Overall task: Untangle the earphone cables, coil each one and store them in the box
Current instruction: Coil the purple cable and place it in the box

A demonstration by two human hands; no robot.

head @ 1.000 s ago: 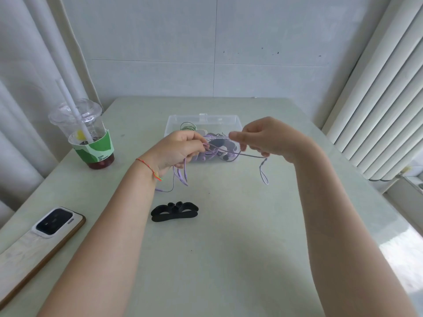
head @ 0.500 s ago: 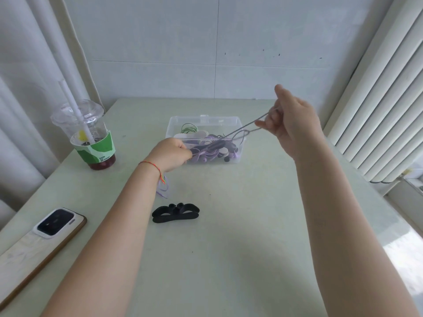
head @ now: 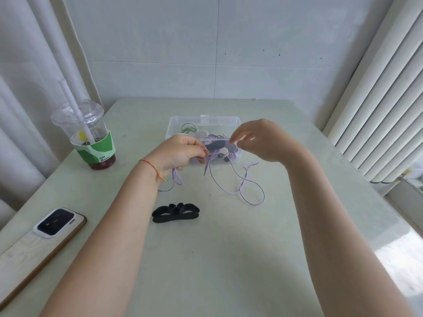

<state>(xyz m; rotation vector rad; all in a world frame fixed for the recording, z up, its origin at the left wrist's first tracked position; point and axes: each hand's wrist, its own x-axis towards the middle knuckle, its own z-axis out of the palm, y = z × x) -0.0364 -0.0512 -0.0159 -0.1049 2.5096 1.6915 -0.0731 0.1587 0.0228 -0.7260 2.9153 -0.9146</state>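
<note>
A thin purple earphone cable (head: 242,191) trails in loose loops over the pale green table (head: 217,259), in front of the clear plastic box (head: 231,121). My left hand (head: 180,154) grips a bunch of that cable at the box's near left corner, and short strands hang below its fingers. My right hand (head: 258,140) hovers over the box's near right side with blurred, loosely curved fingers; I see no strand between them. Inside the box lie a green coiled cable (head: 189,128) and dark and white pieces. A black bundled cable (head: 175,212) lies nearer to me.
A plastic drink cup with a straw and a green sleeve (head: 91,143) stands at the left. At the near left edge lies a phone (head: 55,223) on a flat board. A tiled wall closes the far side; ribbed panels run along the right.
My right hand had pulled the purple cable up and to the right; it has now come back down towards the box, and the cable has dropped in loose loops on the table.
</note>
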